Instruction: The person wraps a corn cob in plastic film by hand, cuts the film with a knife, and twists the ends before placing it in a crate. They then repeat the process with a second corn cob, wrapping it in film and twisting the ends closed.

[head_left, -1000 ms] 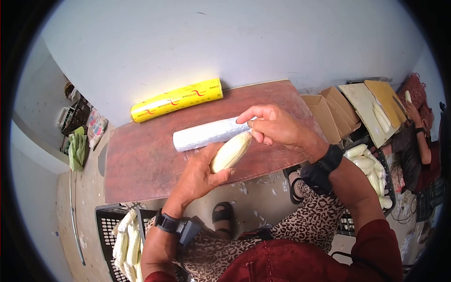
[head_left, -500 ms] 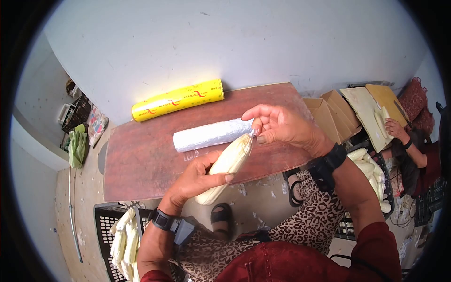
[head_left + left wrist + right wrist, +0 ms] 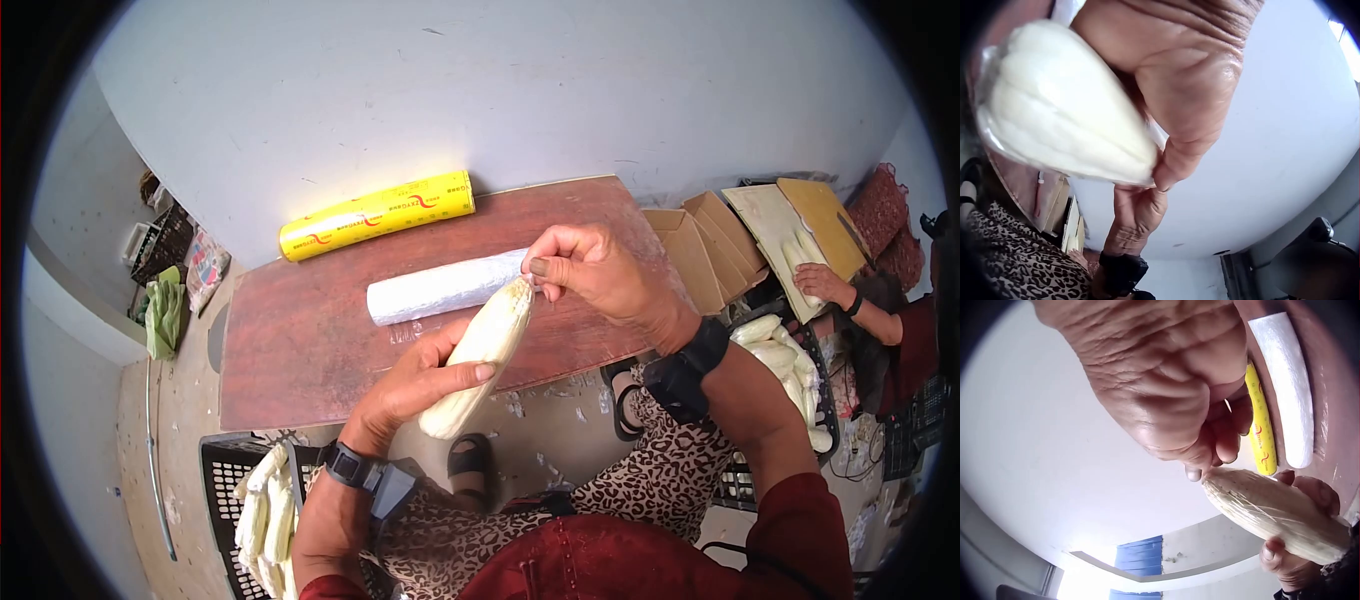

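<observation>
A pale ear of corn in its husk [image 3: 478, 345], with shiny clear film around it in the left wrist view, slants over the table's front edge. My left hand [image 3: 412, 385] grips it around the middle, thumb across the near side. At its upper tip, my right hand [image 3: 585, 275] pinches the clear film between thumb and forefinger; the thumb sits right at the tip in the right wrist view. Just behind the corn, a white roll of plastic film [image 3: 440, 288] lies on the reddish table [image 3: 290, 345], its right end partly hidden by my right hand.
Against the wall lies a yellow wrapped roll [image 3: 380, 213]. Black crates of pale corn stand at the lower left [image 3: 222, 500] and right [image 3: 826, 400]. Beside the table's right end are a cardboard box [image 3: 700, 255] and another person's hand [image 3: 822, 284] over a board [image 3: 760, 220].
The corn has shifted in my left hand, so its lower end now shows below the thumb. My right fingers moved and closed at the tip. The other person's hand moved down and left.
</observation>
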A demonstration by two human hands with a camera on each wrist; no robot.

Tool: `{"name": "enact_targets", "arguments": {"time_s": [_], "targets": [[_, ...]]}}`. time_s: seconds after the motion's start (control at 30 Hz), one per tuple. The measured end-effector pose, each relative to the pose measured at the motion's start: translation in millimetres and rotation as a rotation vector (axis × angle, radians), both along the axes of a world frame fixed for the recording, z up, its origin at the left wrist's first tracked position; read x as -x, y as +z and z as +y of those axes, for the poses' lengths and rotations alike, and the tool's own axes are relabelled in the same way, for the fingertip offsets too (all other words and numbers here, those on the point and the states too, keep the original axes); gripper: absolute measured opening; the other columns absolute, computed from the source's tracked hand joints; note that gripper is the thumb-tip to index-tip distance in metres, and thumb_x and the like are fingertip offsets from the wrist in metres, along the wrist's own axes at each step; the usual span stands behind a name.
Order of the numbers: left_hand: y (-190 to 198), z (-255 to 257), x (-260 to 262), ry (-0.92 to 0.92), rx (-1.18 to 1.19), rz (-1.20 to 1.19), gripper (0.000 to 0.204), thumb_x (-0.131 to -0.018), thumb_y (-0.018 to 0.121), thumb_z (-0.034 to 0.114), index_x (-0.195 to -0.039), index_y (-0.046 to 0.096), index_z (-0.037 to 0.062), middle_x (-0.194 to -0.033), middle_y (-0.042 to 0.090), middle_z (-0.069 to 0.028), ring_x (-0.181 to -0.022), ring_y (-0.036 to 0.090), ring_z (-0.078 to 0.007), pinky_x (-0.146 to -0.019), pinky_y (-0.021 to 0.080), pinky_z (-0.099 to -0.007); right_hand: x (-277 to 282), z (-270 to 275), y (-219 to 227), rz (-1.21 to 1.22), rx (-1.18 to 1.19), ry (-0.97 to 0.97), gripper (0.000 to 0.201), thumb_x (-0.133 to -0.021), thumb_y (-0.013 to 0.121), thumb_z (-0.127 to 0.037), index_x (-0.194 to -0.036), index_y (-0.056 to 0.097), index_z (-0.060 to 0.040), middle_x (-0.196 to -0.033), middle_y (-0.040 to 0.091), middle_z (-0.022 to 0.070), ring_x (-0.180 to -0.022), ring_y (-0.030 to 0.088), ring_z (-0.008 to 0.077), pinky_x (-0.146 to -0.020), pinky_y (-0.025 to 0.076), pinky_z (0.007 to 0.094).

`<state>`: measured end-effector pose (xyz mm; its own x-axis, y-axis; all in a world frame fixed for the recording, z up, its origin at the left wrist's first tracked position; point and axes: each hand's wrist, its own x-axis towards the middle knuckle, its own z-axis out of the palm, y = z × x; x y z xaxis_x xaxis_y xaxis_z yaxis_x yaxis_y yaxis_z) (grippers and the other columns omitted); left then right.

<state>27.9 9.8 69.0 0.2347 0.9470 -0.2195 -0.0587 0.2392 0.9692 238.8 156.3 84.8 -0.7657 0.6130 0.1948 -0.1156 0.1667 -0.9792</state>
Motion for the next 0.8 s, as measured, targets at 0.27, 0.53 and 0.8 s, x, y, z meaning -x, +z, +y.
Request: {"name": "enact_targets", "arguments": {"time_s": [0.27, 0.53, 0.8], "targets": [[-15, 0, 10, -0.003, -0.103, 0.168, 0.053, -0.083, 0.075, 0.02, -0.129, 0.055, 0.0028, -0.108, 0.061, -0.0008, -0.096, 0.055, -0.0096, -0.084, 0.046, -0.0255, -18, 16, 19, 0.092, 0.203, -0.224, 0.02, -0.096, 0.06, -0.018, -0.105, 0.056, -0.0011, -0.086, 0.058, 0.0023, -0.068, 0.053, 0.0074, -0.064, 0.047, 0.0221], [-4, -1, 3, 0.072, -0.089, 0.119, 0.051, -0.082, 0.074, 0.021, -0.126, 0.056, 0.0023, -0.102, 0.065, -0.0048, -0.091, 0.063, -0.0141, -0.081, 0.051, -0.0292, -13, 10, -5, -0.05, 0.439, 0.136, 0.062, -0.093, 0.065, -0.025, -0.138, 0.037, 0.0084, -0.103, 0.056, 0.0052, -0.077, 0.053, 0.0077, -0.066, 0.046, 0.0221], [5, 2, -5, 0.018, -0.063, 0.068, 0.051, -0.082, 0.074, 0.023, -0.124, 0.056, 0.0013, -0.101, 0.066, -0.0073, -0.091, 0.064, -0.0161, -0.08, 0.052, -0.0302, 0, -7, -4, 0.069, 0.372, 0.164, 0.03, -0.095, 0.062, -0.02, -0.116, 0.064, 0.0017, -0.088, 0.059, 0.0003, -0.069, 0.048, 0.0052, -0.062, 0.043, 0.0207]]}}
